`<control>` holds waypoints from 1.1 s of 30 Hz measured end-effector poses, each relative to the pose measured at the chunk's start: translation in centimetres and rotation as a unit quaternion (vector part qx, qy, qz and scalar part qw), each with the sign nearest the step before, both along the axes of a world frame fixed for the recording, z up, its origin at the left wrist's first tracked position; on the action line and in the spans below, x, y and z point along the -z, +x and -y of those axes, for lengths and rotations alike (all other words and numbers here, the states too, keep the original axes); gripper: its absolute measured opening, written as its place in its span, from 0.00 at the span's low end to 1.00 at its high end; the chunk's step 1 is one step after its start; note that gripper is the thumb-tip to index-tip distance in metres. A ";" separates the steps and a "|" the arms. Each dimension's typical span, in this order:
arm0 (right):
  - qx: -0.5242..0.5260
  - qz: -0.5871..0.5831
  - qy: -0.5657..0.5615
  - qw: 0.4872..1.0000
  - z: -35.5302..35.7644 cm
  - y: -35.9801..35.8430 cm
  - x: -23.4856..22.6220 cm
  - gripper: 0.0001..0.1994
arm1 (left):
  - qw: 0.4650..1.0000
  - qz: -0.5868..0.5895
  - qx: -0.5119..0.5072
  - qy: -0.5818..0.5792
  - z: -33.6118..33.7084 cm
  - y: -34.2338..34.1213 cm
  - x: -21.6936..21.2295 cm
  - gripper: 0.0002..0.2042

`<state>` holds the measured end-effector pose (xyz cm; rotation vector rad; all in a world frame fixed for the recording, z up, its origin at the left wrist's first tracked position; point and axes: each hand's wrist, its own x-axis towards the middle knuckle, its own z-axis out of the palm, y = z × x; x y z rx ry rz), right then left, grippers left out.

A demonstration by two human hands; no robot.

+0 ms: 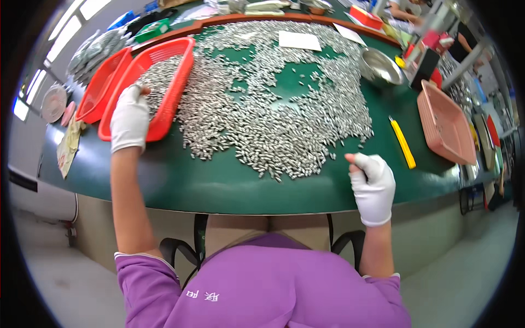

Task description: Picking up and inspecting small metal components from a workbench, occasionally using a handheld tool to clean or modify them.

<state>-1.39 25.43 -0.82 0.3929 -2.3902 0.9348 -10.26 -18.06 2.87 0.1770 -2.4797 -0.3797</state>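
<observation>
My left hand [130,119], in a white glove with bare fingertips showing, is over the red plastic basket [185,68] at the left. Its fingers are curled in above the small metal parts [159,76] inside; what they hold, if anything, is hidden. My right hand [374,186], gloved the same way, is closed near the table's front edge, right of a wide spread of small silvery metal parts [279,142]. Thumb and forefinger are drawn together, and I cannot make out anything between them. A few loose parts lie just beyond these fingertips.
The green table [219,188] carries a yellow utility knife [402,143], a metal bowl [381,66] and stacked pink baskets [445,123] at the right. White paper [299,41] rests on the far parts. Another red basket [101,87] stands far left. Other people sit at the far right.
</observation>
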 end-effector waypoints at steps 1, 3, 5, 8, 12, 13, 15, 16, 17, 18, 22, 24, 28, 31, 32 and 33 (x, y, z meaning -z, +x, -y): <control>-0.009 -0.010 0.006 1.000 -0.1 -0.1 0.3 0.10 | 0.996 0.080 -0.019 0.028 -0.9 0.7 -0.9 0.08; -0.009 -0.006 0.017 1.000 0.1 -0.2 0.3 0.10 | 1.000 0.025 0.014 0.006 -0.2 1.1 -0.2 0.10; -0.005 -0.004 0.036 0.999 0.3 -0.3 0.5 0.09 | 0.998 -0.062 0.025 0.003 -2.4 2.4 0.4 0.13; -0.058 -0.031 0.062 0.996 0.7 0.1 0.6 0.09 | 0.979 -0.158 0.096 0.091 -8.6 6.3 -0.6 0.12; -0.133 0.022 0.100 0.986 3.6 0.9 0.6 0.08 | 0.930 -0.077 0.271 0.237 -14.3 10.7 1.6 0.09; -0.133 0.023 0.100 0.986 4.3 0.9 0.6 0.08 | 0.914 -0.003 0.300 0.274 -15.2 11.9 1.8 0.08; -0.095 -0.023 0.099 0.990 5.3 0.8 0.6 0.09 | 0.863 0.124 0.316 0.375 -16.4 13.1 2.5 0.07; -0.098 -0.014 0.108 0.989 5.4 0.7 0.3 0.09 | 0.836 0.190 0.302 0.417 -16.8 13.4 2.6 0.06; -0.098 -0.013 0.107 0.989 5.6 0.7 0.1 0.09 | 0.822 0.241 0.285 0.431 -17.3 13.2 2.5 0.05; -0.093 0.009 0.120 0.988 5.5 0.8 0.0 0.08 | 0.807 0.269 0.276 0.447 -17.5 13.1 2.5 0.05; -0.099 0.047 0.151 0.982 5.4 0.7 -0.4 0.07 | 0.798 0.345 0.270 0.415 -17.7 11.7 2.0 0.03; -0.097 0.050 0.139 0.984 5.5 0.7 -0.2 0.07 | 0.795 0.397 0.262 0.377 -17.7 11.2 1.7 0.04; -0.137 0.066 0.020 0.988 5.8 0.7 -0.3 0.06 | 0.757 0.427 0.260 0.420 -18.0 10.6 0.7 0.05; -0.235 0.076 -0.066 0.967 6.2 0.3 -0.5 0.08 | 0.683 0.448 0.271 0.509 -17.9 10.4 0.5 0.05; -0.258 0.065 -0.089 0.960 6.6 0.1 -0.4 0.08 | 0.654 0.458 0.283 0.532 -17.8 10.5 0.6 0.05; -0.259 0.065 -0.090 0.960 6.7 0.0 -0.4 0.08 | 0.623 0.466 0.294 0.555 -17.8 10.5 0.7 0.05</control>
